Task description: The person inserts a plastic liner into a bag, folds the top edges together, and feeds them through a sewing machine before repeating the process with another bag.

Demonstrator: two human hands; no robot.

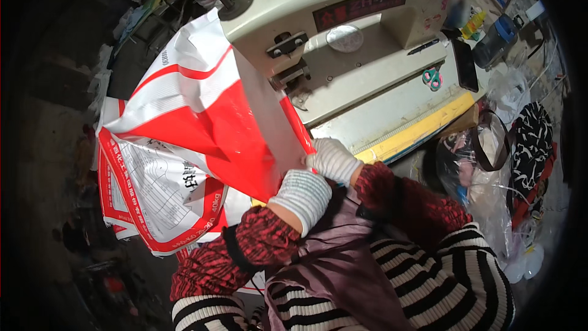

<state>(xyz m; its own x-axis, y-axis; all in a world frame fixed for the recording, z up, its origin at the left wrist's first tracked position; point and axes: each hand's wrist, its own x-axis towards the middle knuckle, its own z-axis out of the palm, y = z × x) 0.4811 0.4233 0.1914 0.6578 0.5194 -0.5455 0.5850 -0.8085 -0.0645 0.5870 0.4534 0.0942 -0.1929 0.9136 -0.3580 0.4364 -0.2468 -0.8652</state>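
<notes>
A red and white woven plastic sack hangs at the left end of a cream industrial sewing machine. Its mouth edge lies under the machine's head, by the needle area. My left hand, in a white knit glove, is closed at the sack's near edge. Just right of it, my right hand, gloved the same way, pinches the red-trimmed edge. Fingertips of both hands are partly hidden by the gloves and the sack. More printed sacks lie below and left of the one I hold.
Green-handled scissors, a pen and a black phone rest on the machine's bed. A yellow strip runs along the front edge. Plastic bags, a patterned black cloth and a dark bottle crowd the right side.
</notes>
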